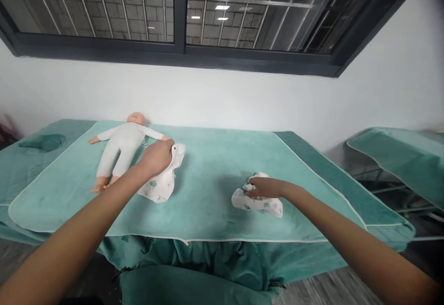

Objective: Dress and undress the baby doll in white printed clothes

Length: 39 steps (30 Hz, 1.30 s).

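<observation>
My left hand [157,157] is closed on the upper edge of a small white printed baby cloth [162,186]. The cloth hangs beside the doll, and a snap button shows near its top corner. A baby doll [125,139] in a white suit lies on its back with arms spread, just left of that hand. Further right, my right hand [265,188] has its fingers closed on a second crumpled white printed cloth [256,202]. This one rests on the green mat [204,157], with part of it bunched under the fingers.
The mat covers a bed with a green spread [374,212]. A small dark green pillow [43,142] lies at the left end. Behind runs a white wall [215,94] under a barred window [180,14]. Another green-covered bed [409,161] stands at right. A green chair back [187,284] is in front.
</observation>
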### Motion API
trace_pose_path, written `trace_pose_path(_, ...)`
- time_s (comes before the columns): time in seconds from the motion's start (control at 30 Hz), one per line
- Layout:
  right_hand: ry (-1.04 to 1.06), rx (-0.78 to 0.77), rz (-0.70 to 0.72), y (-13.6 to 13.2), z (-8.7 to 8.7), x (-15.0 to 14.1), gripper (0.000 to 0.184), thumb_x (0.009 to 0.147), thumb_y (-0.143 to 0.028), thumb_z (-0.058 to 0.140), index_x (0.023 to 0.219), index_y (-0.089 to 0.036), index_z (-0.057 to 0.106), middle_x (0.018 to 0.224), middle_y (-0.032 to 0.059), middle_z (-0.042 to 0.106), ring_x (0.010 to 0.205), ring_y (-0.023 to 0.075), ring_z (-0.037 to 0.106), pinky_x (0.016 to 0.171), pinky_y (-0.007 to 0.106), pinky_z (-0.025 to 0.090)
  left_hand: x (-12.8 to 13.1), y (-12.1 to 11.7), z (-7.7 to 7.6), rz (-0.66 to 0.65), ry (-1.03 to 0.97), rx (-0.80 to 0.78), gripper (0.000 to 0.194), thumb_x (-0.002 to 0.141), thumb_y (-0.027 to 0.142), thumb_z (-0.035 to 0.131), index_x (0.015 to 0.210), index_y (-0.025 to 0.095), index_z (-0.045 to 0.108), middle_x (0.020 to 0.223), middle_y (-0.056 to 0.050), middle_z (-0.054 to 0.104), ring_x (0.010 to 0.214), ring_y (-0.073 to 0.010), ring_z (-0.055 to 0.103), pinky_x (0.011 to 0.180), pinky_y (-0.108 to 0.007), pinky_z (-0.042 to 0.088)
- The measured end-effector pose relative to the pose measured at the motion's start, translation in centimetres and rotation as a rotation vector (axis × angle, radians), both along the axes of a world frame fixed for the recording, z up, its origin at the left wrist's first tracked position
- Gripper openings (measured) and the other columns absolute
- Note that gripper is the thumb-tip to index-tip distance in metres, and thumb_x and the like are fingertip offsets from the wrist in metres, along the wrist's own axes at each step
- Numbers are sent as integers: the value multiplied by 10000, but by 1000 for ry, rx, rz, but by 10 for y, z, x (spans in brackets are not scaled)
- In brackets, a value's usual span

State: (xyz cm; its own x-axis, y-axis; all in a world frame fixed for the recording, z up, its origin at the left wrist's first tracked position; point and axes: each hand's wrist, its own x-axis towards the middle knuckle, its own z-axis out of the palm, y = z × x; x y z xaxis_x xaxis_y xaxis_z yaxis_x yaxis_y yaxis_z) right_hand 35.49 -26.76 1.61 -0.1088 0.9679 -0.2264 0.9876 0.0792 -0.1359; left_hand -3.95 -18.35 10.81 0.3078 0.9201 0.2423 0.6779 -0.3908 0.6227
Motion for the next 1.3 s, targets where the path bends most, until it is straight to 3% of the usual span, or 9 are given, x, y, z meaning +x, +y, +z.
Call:
trace_pose_path(0.07, 93, -92, 34, -2, 16, -33, 471, 808, -612, 665, 1032, -202, 725, 1048, 135, 746, 876, 318, 730, 708, 382, 567, 9, -3, -2, 19, 99, 81, 207, 745, 110, 637, 661, 209, 476, 550, -1, 443, 727, -278, 609, 775, -333, 401)
trace_pose_path(0.2, 790, 104, 72, 3, 42, -120, 752, 866, -596, 645, 1507, -323, 362, 1577, 105, 417, 1316, 297, 563, 971, 419, 535, 31, -13, 6, -51, 142, 86, 216, 867, 247, 621, 700, 204, 490, 601, -16, 479, 755, -271, 617, 774, -312, 389)
trace_pose_path(0.37, 953, 332, 80, 28, 50, -184, 517, 825, -382, 711, 1309, -261, 572, 1306, 68, 642, 1194, 251, 597, 999, 418, 484, 27, -21, 30, -212, -51, -109, 304, 936, 437, 520, 771, 199, 612, 721, -12, 602, 695, -182, 546, 650, -271, 374)
trace_pose_path(0.5, 844, 428, 130, 40, 41, -187, 260, 801, -206, 575, 1038, -218, 681, 1074, 37, 706, 999, 223, 627, 938, 377, 466, 3, -20, 35, -229, -252, -264, 409, 923, 562, 509, 791, 185, 598, 731, 3, 582, 648, -141, 509, 591, -256, 367)
trace_pose_path(0.6, 932, 479, 70, 47, 43, -186, 303, 764, -167, 507, 1012, -213, 675, 1015, 17, 706, 936, 204, 622, 877, 334, 467, -5, -23, 23, -121, -165, -135, 416, 887, 567, 569, 1072, 199, 626, 955, -27, 643, 794, -169, 586, 685, -276, 448)
trace_pose_path(0.77, 973, 514, 7, 55, 65, -194, 350, 735, -145, 434, 972, -219, 682, 957, -16, 713, 898, 189, 624, 833, 306, 461, 16, -41, -17, -230, 135, 111, 806, 823, 398, 688, 1521, 235, 320, 1423, -122, 501, 1186, -284, 584, 934, -389, 492)
trace_pose_path(1.0, 674, 716, 91, 50, 77, -186, 314, 788, -144, 441, 967, -221, 687, 1042, 32, 708, 969, 218, 616, 917, 339, 450, 33, -42, -37, 12, 241, 285, 405, 950, 202, 459, 1352, 235, 496, 1283, -81, 630, 1148, -261, 625, 955, -383, 476)
trace_pose_path(1.13, 690, 773, 95, 47, 81, -188, 294, 775, -139, 444, 931, -217, 682, 1047, 42, 689, 979, 219, 609, 903, 335, 454, 46, -47, -37, -23, 228, 255, 487, 935, 392, 558, 1384, 233, 457, 1235, -83, 645, 1110, -282, 640, 887, -383, 505)
trace_pose_path(1.3, 607, 794, 113, 45, 81, -178, 301, 768, -123, 419, 904, -210, 673, 940, 45, 705, 926, 226, 603, 846, 334, 446, 38, -31, -47, 39, 215, 278, 482, 871, 109, 467, 1340, 216, 506, 1263, -84, 653, 1111, -258, 646, 879, -355, 502)
